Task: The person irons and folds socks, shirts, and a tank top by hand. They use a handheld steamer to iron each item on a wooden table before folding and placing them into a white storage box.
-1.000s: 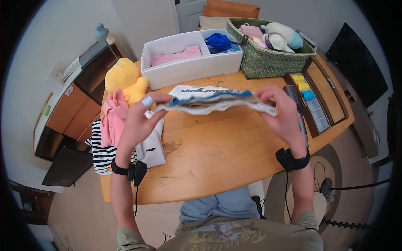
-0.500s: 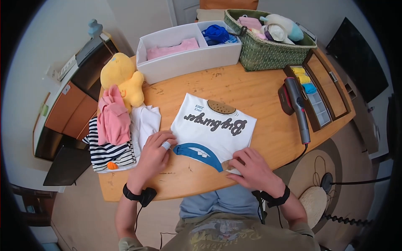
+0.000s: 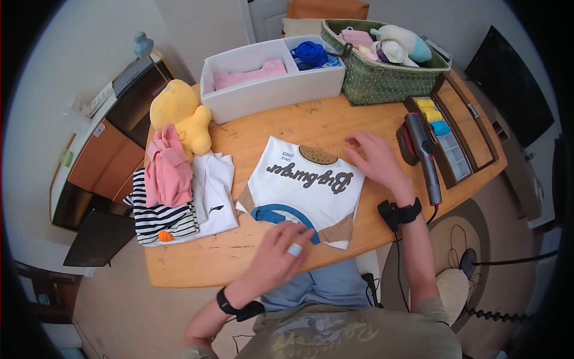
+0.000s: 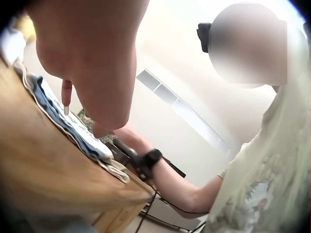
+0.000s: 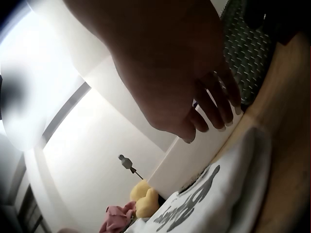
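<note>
A white T-shirt [image 3: 314,194] with a blue collar, tan sleeves and "Bigburger" lettering lies folded on the wooden table, its collar toward the person. Over the near edge of the collar hovers my left hand [image 3: 278,254], fingers loosely bent and a pale band around one of them. In the left wrist view the blue-and-white layered edge of the shirt shows beyond that hand. My right hand [image 3: 379,158] is at the shirt's far right corner, holding nothing. Its fingers [image 5: 214,109] hang apart above the cloth in the right wrist view.
Left of the shirt lie a folded white garment [image 3: 218,191], a striped one [image 3: 149,206] and a pink one [image 3: 169,173], beside a yellow plush toy [image 3: 179,116]. A white bin [image 3: 269,96], green basket [image 3: 388,87], hair styler [image 3: 426,158] and compartment box [image 3: 454,161] stand around.
The shirt was held up in both hands, then laid flat. Since then my left hand has moved right across the collar, and my right hand has left the collar for the far right corner.
</note>
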`<action>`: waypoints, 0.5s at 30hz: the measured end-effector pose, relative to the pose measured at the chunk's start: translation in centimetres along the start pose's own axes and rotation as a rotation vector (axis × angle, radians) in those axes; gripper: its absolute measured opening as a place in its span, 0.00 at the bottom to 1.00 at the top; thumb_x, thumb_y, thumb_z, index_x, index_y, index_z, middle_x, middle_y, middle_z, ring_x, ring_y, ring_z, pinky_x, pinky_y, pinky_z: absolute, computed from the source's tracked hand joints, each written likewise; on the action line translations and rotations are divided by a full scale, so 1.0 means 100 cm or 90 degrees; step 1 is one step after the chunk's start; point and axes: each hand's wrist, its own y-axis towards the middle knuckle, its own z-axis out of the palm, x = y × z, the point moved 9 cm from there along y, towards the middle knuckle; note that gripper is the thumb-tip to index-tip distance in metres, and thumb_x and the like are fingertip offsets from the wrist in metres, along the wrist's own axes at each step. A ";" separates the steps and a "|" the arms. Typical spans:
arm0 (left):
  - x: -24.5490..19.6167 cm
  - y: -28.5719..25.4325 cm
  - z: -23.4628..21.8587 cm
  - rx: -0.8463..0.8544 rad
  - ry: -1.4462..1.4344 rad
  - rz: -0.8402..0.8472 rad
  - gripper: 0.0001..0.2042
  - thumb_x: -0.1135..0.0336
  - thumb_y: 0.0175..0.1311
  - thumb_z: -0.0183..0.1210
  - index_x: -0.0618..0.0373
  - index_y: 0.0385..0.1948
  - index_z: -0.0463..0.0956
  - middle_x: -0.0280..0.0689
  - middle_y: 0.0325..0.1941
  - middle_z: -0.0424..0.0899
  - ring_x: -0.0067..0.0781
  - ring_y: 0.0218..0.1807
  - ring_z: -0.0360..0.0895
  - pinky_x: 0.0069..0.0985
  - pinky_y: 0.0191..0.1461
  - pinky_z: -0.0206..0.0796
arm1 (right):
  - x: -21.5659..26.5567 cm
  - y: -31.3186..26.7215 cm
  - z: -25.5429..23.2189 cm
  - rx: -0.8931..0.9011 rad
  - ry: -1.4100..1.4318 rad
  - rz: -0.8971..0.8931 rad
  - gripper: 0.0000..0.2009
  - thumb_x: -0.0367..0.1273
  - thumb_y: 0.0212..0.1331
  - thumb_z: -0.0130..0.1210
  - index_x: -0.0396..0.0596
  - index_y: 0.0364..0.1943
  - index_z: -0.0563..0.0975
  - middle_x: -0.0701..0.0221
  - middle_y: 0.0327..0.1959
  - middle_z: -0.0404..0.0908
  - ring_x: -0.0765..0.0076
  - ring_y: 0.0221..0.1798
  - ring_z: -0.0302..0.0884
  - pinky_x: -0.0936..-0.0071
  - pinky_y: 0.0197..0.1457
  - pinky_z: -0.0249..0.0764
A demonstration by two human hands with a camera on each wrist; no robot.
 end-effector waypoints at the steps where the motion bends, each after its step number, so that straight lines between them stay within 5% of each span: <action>1: -0.009 0.001 0.013 0.005 -0.015 0.008 0.27 0.70 0.60 0.68 0.56 0.64 0.76 0.42 0.61 0.77 0.51 0.62 0.72 0.43 0.66 0.68 | -0.009 0.006 0.014 0.059 0.016 0.045 0.14 0.40 0.67 0.62 0.44 0.45 0.81 0.61 0.44 0.84 0.51 0.50 0.82 0.57 0.52 0.77; 4: -0.032 0.009 0.051 0.004 -0.003 -0.001 0.30 0.63 0.59 0.71 0.57 0.64 0.74 0.42 0.61 0.77 0.49 0.63 0.72 0.43 0.65 0.66 | 0.000 0.018 0.034 0.082 -0.065 -0.032 0.14 0.39 0.65 0.65 0.41 0.44 0.81 0.60 0.39 0.85 0.57 0.42 0.85 0.62 0.47 0.79; 10: -0.037 0.033 0.069 0.035 0.056 -0.040 0.29 0.57 0.57 0.72 0.60 0.59 0.73 0.40 0.56 0.76 0.44 0.61 0.71 0.37 0.58 0.64 | -0.009 0.023 0.057 0.217 0.024 0.006 0.13 0.39 0.64 0.66 0.41 0.38 0.81 0.63 0.28 0.84 0.57 0.32 0.83 0.64 0.39 0.78; 15: -0.033 0.026 0.074 0.055 0.172 0.027 0.25 0.63 0.54 0.68 0.57 0.55 0.74 0.37 0.54 0.76 0.42 0.59 0.72 0.36 0.57 0.64 | -0.024 0.010 0.053 0.188 0.069 0.061 0.13 0.37 0.63 0.66 0.39 0.36 0.81 0.63 0.27 0.83 0.61 0.30 0.81 0.66 0.37 0.77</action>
